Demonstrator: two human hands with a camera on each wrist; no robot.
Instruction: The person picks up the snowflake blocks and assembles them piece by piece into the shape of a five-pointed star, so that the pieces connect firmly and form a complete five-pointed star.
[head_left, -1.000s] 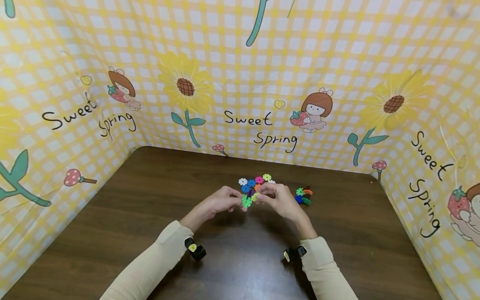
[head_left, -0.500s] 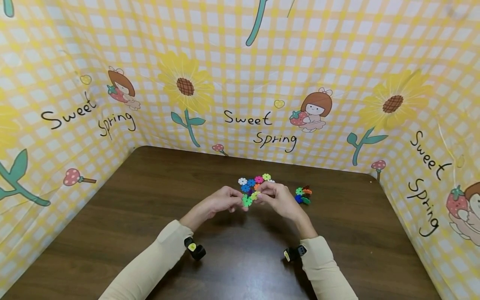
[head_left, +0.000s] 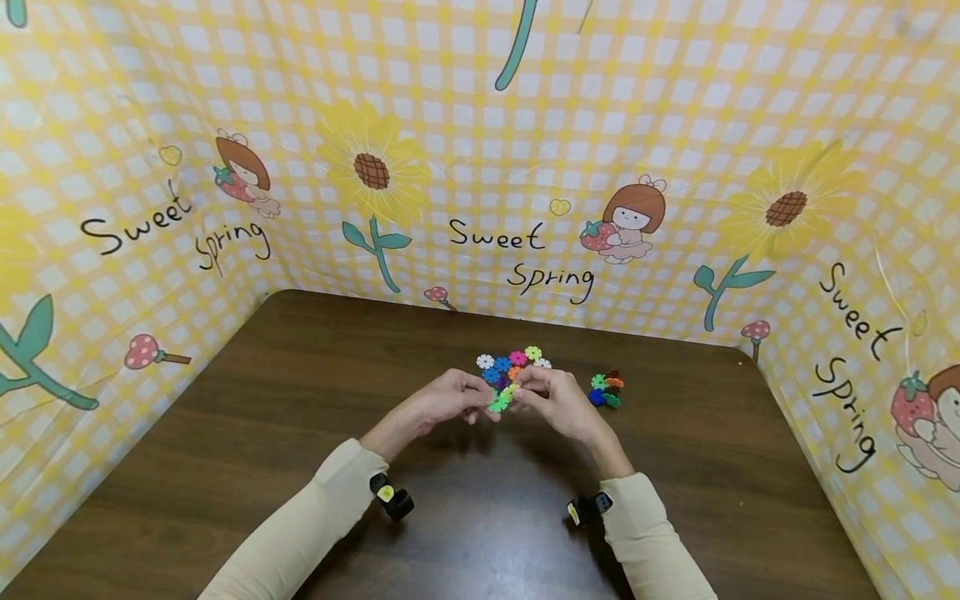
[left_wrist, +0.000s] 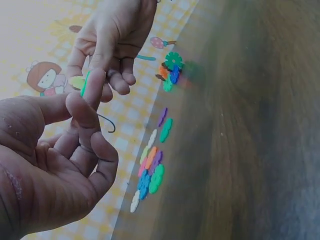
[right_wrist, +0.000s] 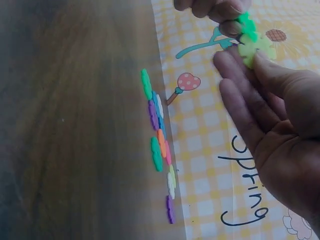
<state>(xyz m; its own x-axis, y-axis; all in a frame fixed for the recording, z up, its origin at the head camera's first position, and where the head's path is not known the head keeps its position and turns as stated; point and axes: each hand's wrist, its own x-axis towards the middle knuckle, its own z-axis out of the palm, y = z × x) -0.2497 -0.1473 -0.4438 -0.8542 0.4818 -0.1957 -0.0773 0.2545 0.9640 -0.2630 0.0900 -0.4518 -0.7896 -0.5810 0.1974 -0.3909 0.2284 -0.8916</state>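
Table (head_left: 480,533): above it, left hand (head_left: 450,397) pinches green disc (right_wrist: 247,24), right hand (head_left: 558,400) pinches yellow disc (right_wrist: 248,49), edges touching; can't tell if locked. More coloured discs (head_left: 517,358) lie flat just beyond; disc cluster (head_left: 597,397) sits to their right.

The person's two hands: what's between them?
A bright green flower-shaped plastic disc and a pale yellow flower-shaped plastic disc, overlapping in the right wrist view.
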